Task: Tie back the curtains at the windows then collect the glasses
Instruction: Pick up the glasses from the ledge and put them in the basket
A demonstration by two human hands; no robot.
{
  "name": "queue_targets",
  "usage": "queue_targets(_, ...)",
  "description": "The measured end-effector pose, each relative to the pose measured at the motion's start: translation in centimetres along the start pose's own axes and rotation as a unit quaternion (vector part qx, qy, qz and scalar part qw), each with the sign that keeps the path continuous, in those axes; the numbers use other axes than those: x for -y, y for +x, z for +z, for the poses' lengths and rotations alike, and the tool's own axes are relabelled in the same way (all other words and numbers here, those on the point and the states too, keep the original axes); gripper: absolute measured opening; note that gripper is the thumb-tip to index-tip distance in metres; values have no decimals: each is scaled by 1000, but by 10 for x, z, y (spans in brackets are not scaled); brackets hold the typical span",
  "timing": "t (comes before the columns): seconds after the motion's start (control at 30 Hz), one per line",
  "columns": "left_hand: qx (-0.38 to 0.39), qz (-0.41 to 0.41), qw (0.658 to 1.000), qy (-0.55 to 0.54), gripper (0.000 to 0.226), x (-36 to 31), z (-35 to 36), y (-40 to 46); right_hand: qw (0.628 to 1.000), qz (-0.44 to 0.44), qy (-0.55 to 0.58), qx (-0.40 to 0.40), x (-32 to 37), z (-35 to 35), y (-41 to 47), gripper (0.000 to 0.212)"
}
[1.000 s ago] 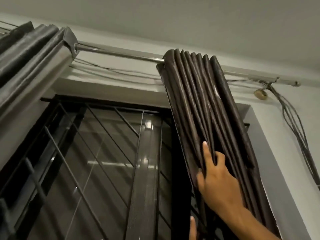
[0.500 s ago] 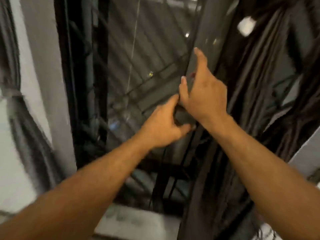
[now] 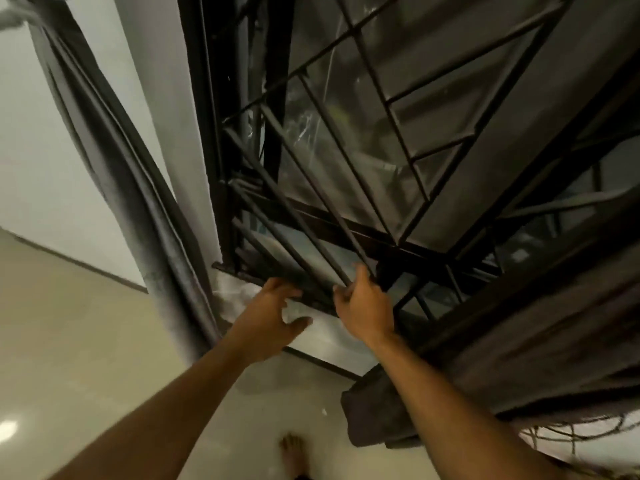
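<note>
The left curtain [image 3: 138,209], dark grey, hangs bunched beside the window frame. The right curtain [image 3: 519,358] lies gathered under my right forearm, its hem [image 3: 374,414] hanging near the floor. My left hand [image 3: 270,317] hovers over the pale window sill [image 3: 318,332] with fingers spread and holds nothing. My right hand [image 3: 363,306] is at the bottom of the black window grille [image 3: 346,140], thumb and fingers curled round the lower end of a diagonal grille bar [image 3: 311,237]. No glasses are in view.
Beige tiled floor [image 3: 69,358] spreads to the lower left, meeting a white wall [image 3: 41,150]. My bare foot [image 3: 292,455] stands below the sill. Loose cables [image 3: 571,433] trail at the lower right under the right curtain.
The view has swung down from the curtain rod to the window's bottom edge. Both hands have dropped from the right curtain's folds to the sill and lower grille.
</note>
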State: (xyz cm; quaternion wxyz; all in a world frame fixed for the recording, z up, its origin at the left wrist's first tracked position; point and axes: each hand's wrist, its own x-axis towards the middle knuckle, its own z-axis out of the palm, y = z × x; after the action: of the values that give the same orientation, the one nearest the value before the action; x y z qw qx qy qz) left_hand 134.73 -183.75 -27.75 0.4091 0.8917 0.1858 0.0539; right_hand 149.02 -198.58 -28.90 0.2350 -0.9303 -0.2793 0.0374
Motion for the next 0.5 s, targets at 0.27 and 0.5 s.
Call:
queue_targets(0.27, 28, -232, 972, -32, 61, 101, 84, 2, 972, 112, 43, 200, -73, 177, 34, 59)
queue_targets(0.5, 22, -330, 941, -66, 57, 192, 169, 32, 962, 139, 22, 232, -135, 316, 74, 65)
